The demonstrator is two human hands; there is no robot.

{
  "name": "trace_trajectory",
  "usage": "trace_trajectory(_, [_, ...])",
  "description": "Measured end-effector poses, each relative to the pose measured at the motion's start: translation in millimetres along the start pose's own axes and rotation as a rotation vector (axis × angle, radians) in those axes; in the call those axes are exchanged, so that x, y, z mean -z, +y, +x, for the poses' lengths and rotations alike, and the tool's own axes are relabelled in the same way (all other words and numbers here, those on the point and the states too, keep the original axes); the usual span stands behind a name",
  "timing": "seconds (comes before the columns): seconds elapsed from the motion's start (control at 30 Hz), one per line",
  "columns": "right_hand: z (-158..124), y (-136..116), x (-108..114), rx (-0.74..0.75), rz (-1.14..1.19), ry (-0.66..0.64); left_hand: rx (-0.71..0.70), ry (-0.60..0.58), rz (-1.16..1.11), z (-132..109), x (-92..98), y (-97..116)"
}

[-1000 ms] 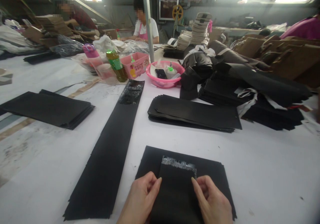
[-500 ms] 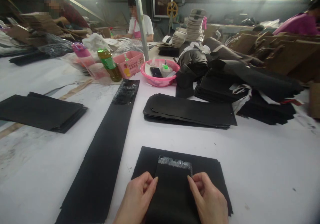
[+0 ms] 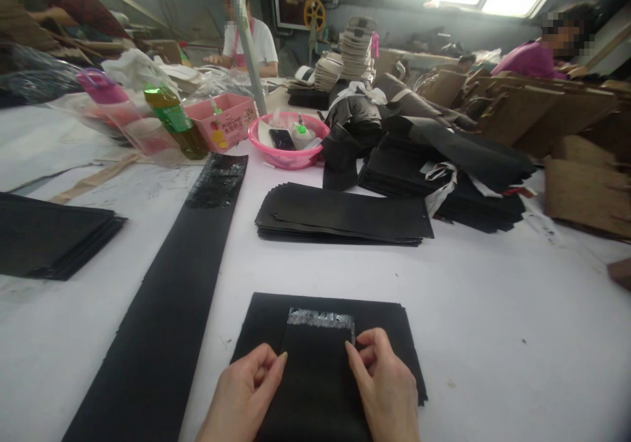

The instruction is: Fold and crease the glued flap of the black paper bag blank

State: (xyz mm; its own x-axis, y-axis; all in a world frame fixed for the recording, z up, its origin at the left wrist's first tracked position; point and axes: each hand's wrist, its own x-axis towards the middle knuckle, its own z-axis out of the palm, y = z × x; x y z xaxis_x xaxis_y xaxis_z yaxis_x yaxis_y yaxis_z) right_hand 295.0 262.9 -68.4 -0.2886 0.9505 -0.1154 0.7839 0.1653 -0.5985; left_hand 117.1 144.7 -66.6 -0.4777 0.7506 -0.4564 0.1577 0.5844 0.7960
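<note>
Barely anything has changed except the worker's view, swung toward three o'clock: left hand (image 3: 246,389) and right hand (image 3: 387,379) still pinch opposite edges of the black strip (image 3: 318,383) at six o'clock, atop black sheets (image 3: 377,312), so the work seems paused there.

Phone (image 3: 282,139) in pink basin (image 3: 292,160); bottle (image 3: 176,122) beside box (image 3: 223,126).

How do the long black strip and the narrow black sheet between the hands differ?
The long black strip slants, untouched; the narrow black sheet lies straighter, left hand and right hand at its edges. The strip's glossy patch is broad and mostly dark; the sheet's is a thin, whitish band. Both are black, glossy at the far end.
</note>
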Motion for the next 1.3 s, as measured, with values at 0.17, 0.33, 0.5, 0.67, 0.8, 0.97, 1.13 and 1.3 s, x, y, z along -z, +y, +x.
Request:
trace_trajectory(0.17, [0, -4, 2, -0.03, 0.01, 0.001, 0.008, -0.01, -0.01, 0, 0.1, 0])
trace_trajectory(0.33, [-1, -5, 3, -0.04, 0.017, -0.006, 0.011, -0.001, -0.006, 0, 0.4, 2])
trace_trajectory(0.5, [1, -6, 3, -0.033, 0.023, -0.011, 0.017, 0.013, -0.015, -1, 0.3, 7])
trace_trajectory(0.67, [0, -5, 3, 0.014, 0.02, -0.013, 0.045, 0.015, -0.021, -3, 0.2, 11])
trace_trajectory(0.8, [-2, -3, 2, 0.035, 0.022, -0.008, 0.019, 0.023, -0.009, -3, 0.2, 9])
trace_trajectory(0.97, [-4, -3, 2, 0.053, 0.022, 0.019, 0.025, 0.013, 0.002, -1, 0.6, 8])
trace_trajectory(1.13, [-3, -2, 2, 0.1, -0.018, 0.039, 0.019, -0.003, -0.006, 0, 1.1, 5])
trace_trajectory(1.3, [-2, 2, 1, 0.147, -0.032, 0.046, 0.011, -0.013, -0.029, 0, 0.5, 2])
